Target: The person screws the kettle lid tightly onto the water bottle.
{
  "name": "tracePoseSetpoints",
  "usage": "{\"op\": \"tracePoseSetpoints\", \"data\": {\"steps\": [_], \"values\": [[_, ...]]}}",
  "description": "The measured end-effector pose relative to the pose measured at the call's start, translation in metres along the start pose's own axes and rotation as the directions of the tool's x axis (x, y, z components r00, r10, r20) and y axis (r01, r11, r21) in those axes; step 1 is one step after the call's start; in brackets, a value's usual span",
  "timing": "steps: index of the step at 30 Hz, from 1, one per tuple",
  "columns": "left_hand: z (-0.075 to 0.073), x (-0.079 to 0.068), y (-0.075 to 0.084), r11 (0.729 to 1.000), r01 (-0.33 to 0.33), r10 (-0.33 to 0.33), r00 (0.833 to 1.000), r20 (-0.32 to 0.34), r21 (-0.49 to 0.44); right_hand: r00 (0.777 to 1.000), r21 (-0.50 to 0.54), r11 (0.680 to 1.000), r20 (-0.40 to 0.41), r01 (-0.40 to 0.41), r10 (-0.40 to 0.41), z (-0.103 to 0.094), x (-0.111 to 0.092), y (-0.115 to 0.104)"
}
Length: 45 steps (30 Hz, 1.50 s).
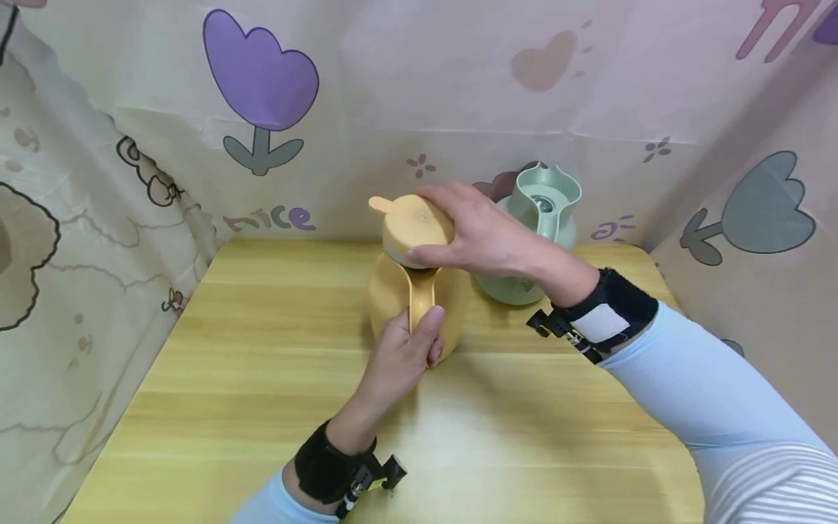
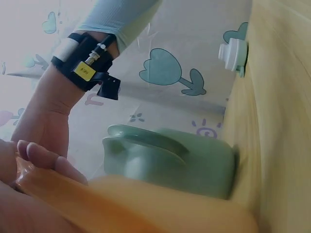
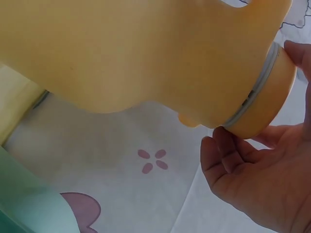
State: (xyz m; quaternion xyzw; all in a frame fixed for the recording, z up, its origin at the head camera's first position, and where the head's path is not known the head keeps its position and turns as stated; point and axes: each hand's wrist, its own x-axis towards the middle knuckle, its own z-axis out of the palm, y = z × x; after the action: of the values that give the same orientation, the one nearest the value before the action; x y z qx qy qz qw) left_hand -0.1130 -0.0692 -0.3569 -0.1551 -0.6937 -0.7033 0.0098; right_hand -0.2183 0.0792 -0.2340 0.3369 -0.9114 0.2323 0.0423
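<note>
A yellow thermos jug [image 1: 385, 291] stands on the table with its handle facing me. My left hand [image 1: 396, 360] is curled round that handle, thumb along its side. My right hand [image 1: 484, 229] holds the round yellow lid [image 1: 414, 218] at the jug's mouth, thumb on the near edge and fingers round the far side. The lid has a small tab pointing left. In the right wrist view, a grey ring [image 3: 252, 92] shows between lid and neck, and the fingertips press the lid's rim.
Just behind and right of the yellow jug stands a green jug [image 1: 512, 290] with its top uncovered. A white and green lid [image 2: 236, 54] sits on the wooden table [image 1: 275, 393] in the left wrist view. Printed cloth [image 1: 406, 87] hangs behind and at the sides.
</note>
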Motion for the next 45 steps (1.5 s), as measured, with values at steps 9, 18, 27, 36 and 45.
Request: {"op": "tracePoseSetpoints", "data": {"steps": [9, 18, 27, 36, 45], "values": [[0.008, 0.005, 0.0, 0.998, -0.022, 0.021, 1.0, 0.018, 0.067, 0.998, -0.088, 0.996, 0.055, -0.028, 0.033, -0.009, -0.006, 0.004], [0.007, 0.005, 0.0, 0.997, -0.035, 0.032, 0.999, 0.039, 0.067, 0.998, -0.133, 0.991, 0.054, -0.03, 0.037, -0.005, -0.006, 0.005], [0.004, 0.003, -0.001, 0.998, -0.025, 0.023, 0.999, 0.032, 0.054, 0.998, -0.176, 0.983, 0.036, -0.046, 0.053, -0.001, -0.003, 0.001], [0.001, 0.002, -0.001, 0.998, -0.026, 0.024, 0.999, 0.027, 0.057, 0.998, -0.196, 0.98, 0.043, -0.044, 0.053, 0.002, -0.004, -0.002], [-0.001, 0.001, 0.0, 0.998, -0.033, 0.032, 0.999, 0.017, 0.055, 0.996, -0.038, 0.998, 0.078, 0.056, -0.053, 0.0, -0.001, 0.0]]}}
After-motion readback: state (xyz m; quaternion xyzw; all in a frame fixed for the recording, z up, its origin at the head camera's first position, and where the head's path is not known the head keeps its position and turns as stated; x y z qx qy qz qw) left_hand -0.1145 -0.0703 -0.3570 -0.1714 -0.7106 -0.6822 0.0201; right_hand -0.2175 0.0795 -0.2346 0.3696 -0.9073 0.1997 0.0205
